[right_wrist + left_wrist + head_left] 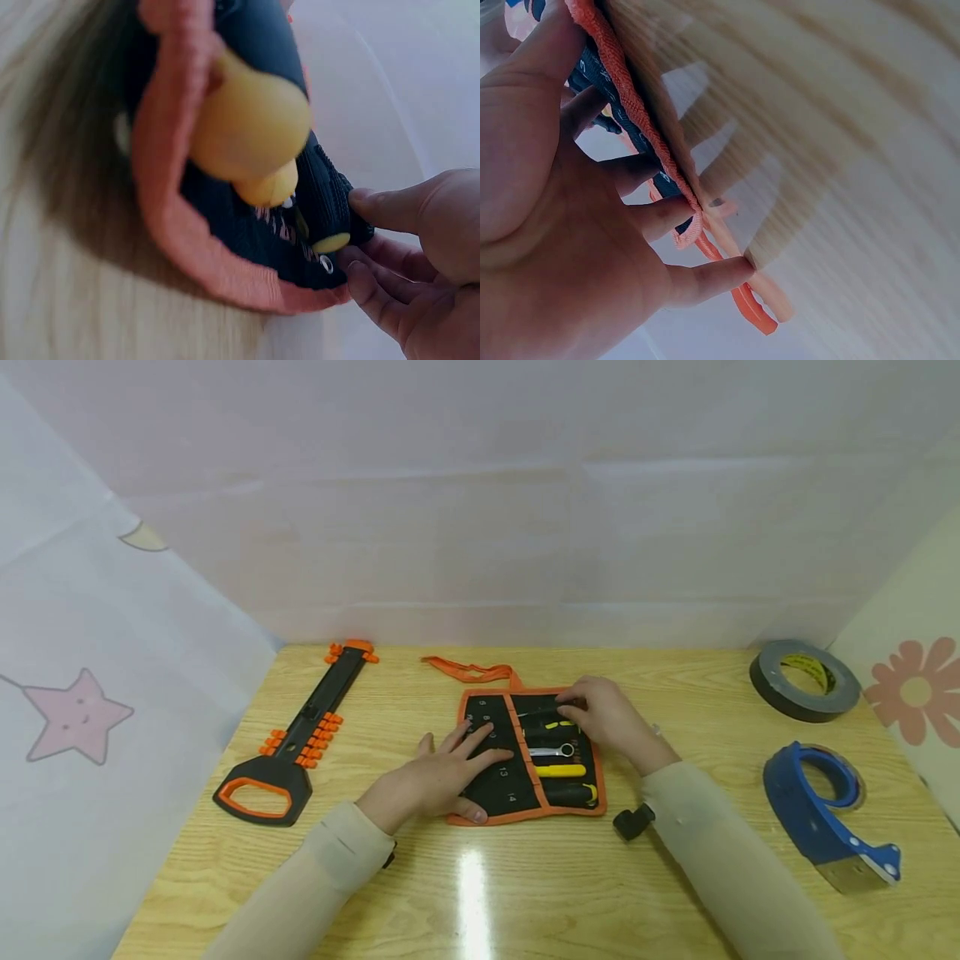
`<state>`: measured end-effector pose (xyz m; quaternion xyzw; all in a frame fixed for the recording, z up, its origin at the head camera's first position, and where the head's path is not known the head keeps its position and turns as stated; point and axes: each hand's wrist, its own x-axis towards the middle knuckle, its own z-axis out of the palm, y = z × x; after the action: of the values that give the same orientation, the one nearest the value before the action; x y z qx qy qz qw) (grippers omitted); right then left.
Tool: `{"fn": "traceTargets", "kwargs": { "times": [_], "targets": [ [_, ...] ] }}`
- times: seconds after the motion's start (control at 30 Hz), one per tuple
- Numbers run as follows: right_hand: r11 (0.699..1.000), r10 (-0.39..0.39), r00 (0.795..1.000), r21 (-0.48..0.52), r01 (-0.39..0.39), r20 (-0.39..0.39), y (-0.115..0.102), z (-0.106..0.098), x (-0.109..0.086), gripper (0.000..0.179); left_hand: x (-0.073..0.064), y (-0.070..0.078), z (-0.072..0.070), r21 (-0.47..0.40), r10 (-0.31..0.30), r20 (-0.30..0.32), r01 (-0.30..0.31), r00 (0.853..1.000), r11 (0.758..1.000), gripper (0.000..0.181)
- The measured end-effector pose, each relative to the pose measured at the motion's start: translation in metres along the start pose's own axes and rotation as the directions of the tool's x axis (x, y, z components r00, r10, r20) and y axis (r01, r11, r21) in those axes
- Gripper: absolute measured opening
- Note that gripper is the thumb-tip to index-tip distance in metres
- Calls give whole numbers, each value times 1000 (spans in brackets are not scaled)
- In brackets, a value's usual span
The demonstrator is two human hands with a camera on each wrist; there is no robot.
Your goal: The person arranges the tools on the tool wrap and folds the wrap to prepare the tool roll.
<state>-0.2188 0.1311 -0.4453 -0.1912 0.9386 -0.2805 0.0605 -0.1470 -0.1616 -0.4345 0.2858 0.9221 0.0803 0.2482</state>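
Observation:
A black tool pouch (517,806) with orange edging lies unrolled on the table, numbers printed on its left half. My left hand (431,779) rests on that half with its fingers spread. At the upper right pocket, my right hand (606,720) pinches the end of a black handle (361,223) between thumb and fingers; the rest of that tool is mostly hidden. Just below sits a black handle with yellow marks (561,725). Further down, the pockets hold a ring-ended wrench (551,751), a yellow handle (562,771) and a thick black-and-yellow handle (567,794).
An orange strap (472,672) trails behind the pouch. On the left lies a black rack (321,693) with orange clips and a loop handle. To the right are a roll of dark tape (840,693) and a blue tape dispenser (795,802). Fabric walls border the table.

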Motion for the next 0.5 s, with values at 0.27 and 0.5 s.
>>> {"fn": "traceTargets", "kwargs": {
  "times": [0.27,0.5],
  "targets": [
    [1000,7,997,21,-9,78,-7,4,8,25,1,-1,1,0,2,-6,-2,1000,1000,94],
    [999,-4,992,42,-2,126,-13,8,17,24,0,-1,1,-2,6,-7,-6,1000,1000,94]
  ]
}}
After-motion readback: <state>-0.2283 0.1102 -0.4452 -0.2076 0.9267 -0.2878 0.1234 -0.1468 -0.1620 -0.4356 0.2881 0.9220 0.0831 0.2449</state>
